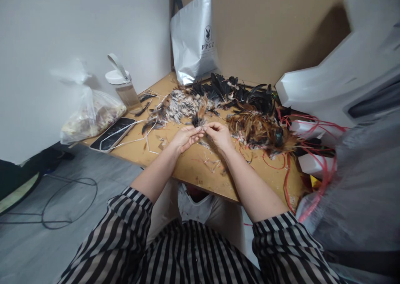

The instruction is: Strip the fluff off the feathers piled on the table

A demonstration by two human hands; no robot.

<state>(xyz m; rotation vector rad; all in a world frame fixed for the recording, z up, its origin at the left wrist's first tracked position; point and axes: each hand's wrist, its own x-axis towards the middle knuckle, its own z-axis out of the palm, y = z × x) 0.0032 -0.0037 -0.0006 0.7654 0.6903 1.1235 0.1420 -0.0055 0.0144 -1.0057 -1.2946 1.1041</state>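
Note:
My left hand (186, 138) and my right hand (218, 136) meet over the middle of the wooden table (190, 167), fingertips nearly touching. Between them a small tuft of brown and black feathers (200, 115) points up and away from me; its base is pinched in the fingers of both hands. Just beyond lies a pile of grey-white fluffy feathers (179, 104). To the right of my right hand is a heap of brown feathers (261, 129), with long black feathers (231, 88) behind.
A phone (113, 134), a bottle (123, 88) and a plastic bag with contents (93, 113) stand or lie at the left. A silver bag (195, 38) leans at the back. Red string (326, 167) hangs at the right; white string (131, 142) crosses the left side.

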